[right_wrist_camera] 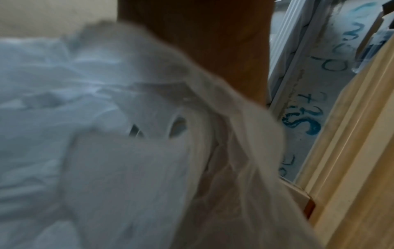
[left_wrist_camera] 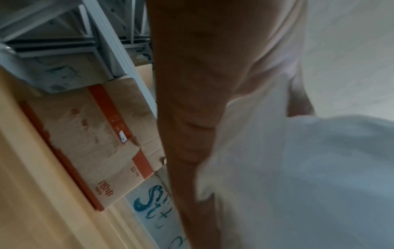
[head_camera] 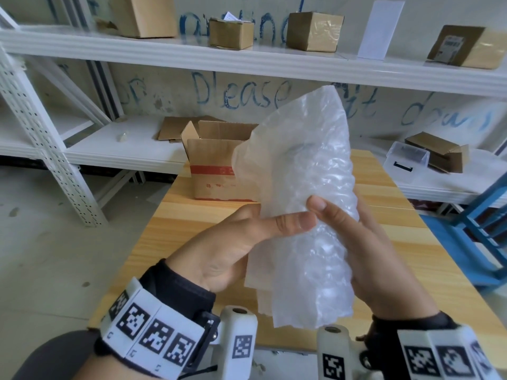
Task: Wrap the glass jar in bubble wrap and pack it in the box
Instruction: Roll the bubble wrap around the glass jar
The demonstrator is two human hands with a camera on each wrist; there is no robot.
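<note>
A roll of white bubble wrap (head_camera: 304, 193) is held upright above the wooden table (head_camera: 164, 242), between both hands. A faint dark ring shows through its upper part, likely the jar; the jar itself is hidden. My left hand (head_camera: 247, 237) grips the roll's left edge with the thumb pressed on the front. My right hand (head_camera: 365, 248) holds the right side, thumb on the front and fingers behind. The wrist views are blurred: the bubble wrap (left_wrist_camera: 298, 168) lies against the left hand (left_wrist_camera: 192, 101), and the wrap (right_wrist_camera: 127, 151) covers the right hand (right_wrist_camera: 213, 42). The open cardboard box (head_camera: 214, 165) with a red stripe stands at the table's far end.
White metal shelves (head_camera: 247, 58) run along the back wall with several cardboard boxes on them. A clear plastic container (head_camera: 406, 160) and a flattened box sit on the lower shelf at right. A blue frame (head_camera: 480, 215) stands right of the table.
</note>
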